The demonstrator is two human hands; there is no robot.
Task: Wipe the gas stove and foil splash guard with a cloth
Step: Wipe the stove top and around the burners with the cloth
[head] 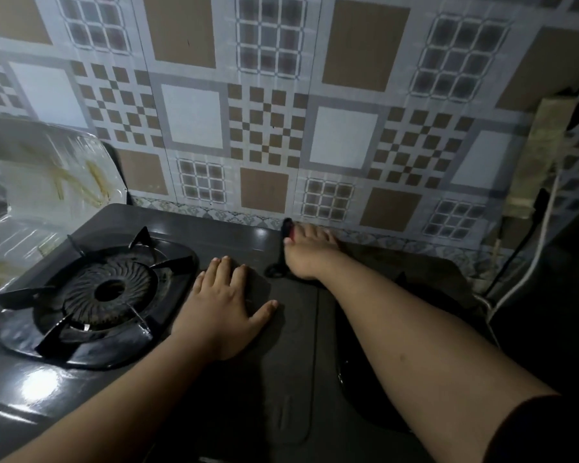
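Two hands working: left hand (226, 304) lying flat, fingers spread, steadying the black enamelled gas stove (214, 228); right hand (306, 250) gripping a dark, unclear object (283, 252) at the rear edge; lifting it clear advisable before wiping.

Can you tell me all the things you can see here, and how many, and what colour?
gas stove: one, black and shiny, fills the lower middle.
burner: one, black, round, on the stove's left side.
pan support: one, black, pronged, around the burner.
foil splash guard: one, silver with yellowish streaks, left of the stove.
wall covering: one, grey, white and brown squares, behind the stove.
dark object: one, black, partly hidden, at the stove's back edge; I cannot tell what it is.
cable: one, whitish, far right.
left hand: one, flat, fingers spread on the stove top.
right hand: one, at the dark object; grip unclear.
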